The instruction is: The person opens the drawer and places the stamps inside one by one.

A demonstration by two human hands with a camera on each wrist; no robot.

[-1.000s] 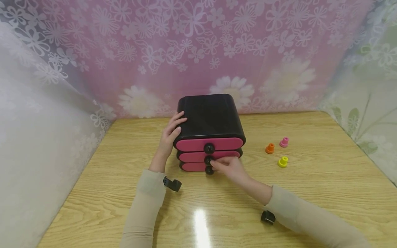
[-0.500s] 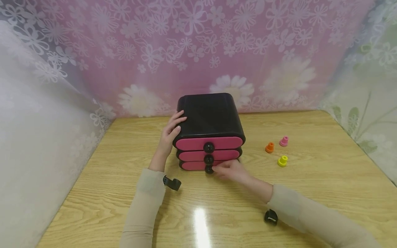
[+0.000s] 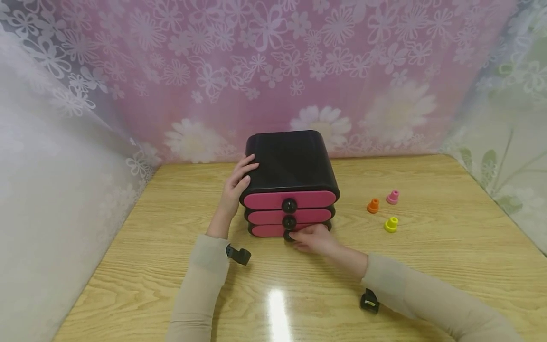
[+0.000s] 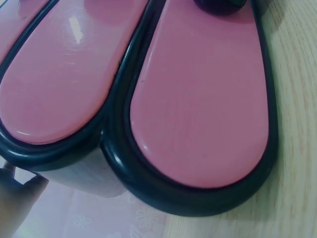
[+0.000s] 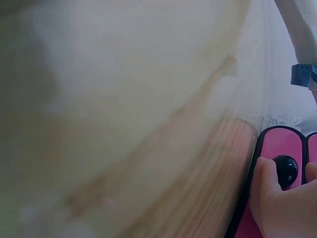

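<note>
A black drawer cabinet point(image 3: 290, 161) with three pink drawer fronts stands mid-table, all its drawers closed. My left hand point(image 3: 234, 190) rests against its left side, fingers stretched over the top edge. In the left wrist view, part of that hand point(image 4: 20, 198) shows beside the cabinet's side. With thumb and fingers, my right hand point(image 3: 318, 240) pinches the round black knob point(image 3: 288, 236) of the bottom drawer. The right wrist view shows this knob point(image 5: 286, 171) beside the fingers. Above it sit the middle knob point(image 3: 289, 222) and the top knob point(image 3: 289, 205).
To the cabinet's right lie three small stepped pegs: orange point(image 3: 373, 205), pink point(image 3: 392, 197) and yellow point(image 3: 391, 224). A flowered curtain point(image 3: 273, 71) hangs behind the wooden table point(image 3: 179, 285) and along its sides. Black wrist straps hang below both sleeves.
My right hand has moved down from the middle drawer's knob to the bottom one. The left hand keeps its place on the cabinet, and the drawers stay closed.
</note>
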